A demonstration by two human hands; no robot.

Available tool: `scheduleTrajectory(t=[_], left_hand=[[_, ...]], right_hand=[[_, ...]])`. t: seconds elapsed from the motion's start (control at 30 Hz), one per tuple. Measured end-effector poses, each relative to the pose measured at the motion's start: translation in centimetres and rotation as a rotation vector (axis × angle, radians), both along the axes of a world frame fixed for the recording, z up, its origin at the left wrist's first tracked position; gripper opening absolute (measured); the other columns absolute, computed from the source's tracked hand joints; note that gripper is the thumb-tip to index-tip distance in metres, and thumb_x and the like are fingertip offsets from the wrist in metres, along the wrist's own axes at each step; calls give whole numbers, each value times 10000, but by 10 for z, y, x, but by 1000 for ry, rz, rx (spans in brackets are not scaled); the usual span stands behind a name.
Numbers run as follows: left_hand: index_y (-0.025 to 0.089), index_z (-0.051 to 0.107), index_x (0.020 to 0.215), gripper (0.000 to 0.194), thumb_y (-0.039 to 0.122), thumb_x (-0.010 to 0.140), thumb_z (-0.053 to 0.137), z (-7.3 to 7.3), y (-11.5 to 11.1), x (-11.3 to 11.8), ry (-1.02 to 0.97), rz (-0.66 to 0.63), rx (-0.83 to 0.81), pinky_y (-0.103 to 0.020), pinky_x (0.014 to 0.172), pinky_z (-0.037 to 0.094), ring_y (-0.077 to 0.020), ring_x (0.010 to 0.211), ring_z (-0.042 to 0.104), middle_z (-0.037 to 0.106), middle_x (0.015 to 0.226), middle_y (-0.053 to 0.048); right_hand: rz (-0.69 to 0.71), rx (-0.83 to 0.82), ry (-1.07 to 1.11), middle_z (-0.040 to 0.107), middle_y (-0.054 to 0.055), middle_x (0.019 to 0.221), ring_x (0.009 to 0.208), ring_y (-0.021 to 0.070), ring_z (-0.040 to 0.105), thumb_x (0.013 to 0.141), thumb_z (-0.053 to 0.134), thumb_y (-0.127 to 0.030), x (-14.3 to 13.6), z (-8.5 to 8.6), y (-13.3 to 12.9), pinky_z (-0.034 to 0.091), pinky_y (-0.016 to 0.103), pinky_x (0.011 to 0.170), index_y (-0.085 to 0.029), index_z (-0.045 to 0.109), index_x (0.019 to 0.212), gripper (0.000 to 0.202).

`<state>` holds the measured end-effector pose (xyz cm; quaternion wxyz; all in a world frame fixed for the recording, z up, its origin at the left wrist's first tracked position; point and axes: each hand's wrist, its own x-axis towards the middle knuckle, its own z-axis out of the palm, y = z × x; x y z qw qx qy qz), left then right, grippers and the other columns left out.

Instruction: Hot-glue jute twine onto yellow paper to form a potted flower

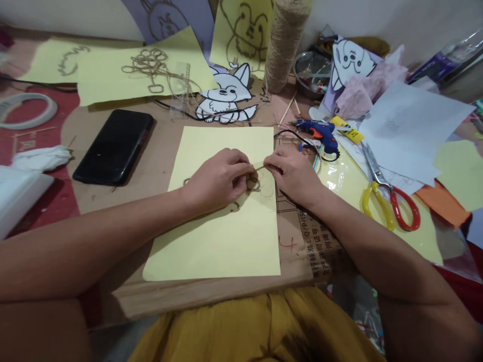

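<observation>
A short length of brown twine (260,167) stretches between my two hands, pinched at both ends. My left hand (222,181) rests on a yellow sheet of paper (215,251), its fingers closed on the left end. Fingertips of my right hand (292,173) pinch the other end near the sheet's right edge. Beside the left fingertips, a curled brown twine loop (253,186) lies on the sheet with faint pencil lines to its right. A small twine curve (235,206) sits below my left hand, which hides part of the sheet.
A black phone (113,147) lies at left. Behind the sheet are a fox cutout (226,93), tangled twine (151,65) on yellow paper and a tall twine spool (285,45). A blue glue gun (317,131) and red-and-yellow-handled scissors (390,188) lie at right.
</observation>
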<state>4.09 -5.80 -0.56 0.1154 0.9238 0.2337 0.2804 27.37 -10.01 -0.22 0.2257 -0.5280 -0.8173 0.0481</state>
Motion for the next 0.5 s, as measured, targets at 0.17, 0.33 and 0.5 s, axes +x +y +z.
scheduleTrajectory(t=[0.17,0.33,0.5], left_hand=[[123,811,1071,250,97,932,605,0,0,0,5,-10,20,-396,856,591,-261,963,687,757,1066,-132],[120,806,1070,250,95,940,594,0,0,-2,11,-9,15,-402,861,592,-259,963,683,754,1065,-136],[126,804,1068,241,110,950,594,0,0,-2,33,1,0,-406,873,587,-262,981,681,752,1082,-135]], right_hand=[[101,85,-198,675,132,942,904,252,545,1012,458,-87,4,5,-8,387,372,772,-147,780,940,335],[171,137,-286,647,119,920,877,243,495,1035,454,-100,7,8,-14,344,381,758,-162,763,926,333],[218,211,-330,649,113,903,856,240,501,1039,468,-93,8,9,-18,380,377,766,-147,757,944,309]])
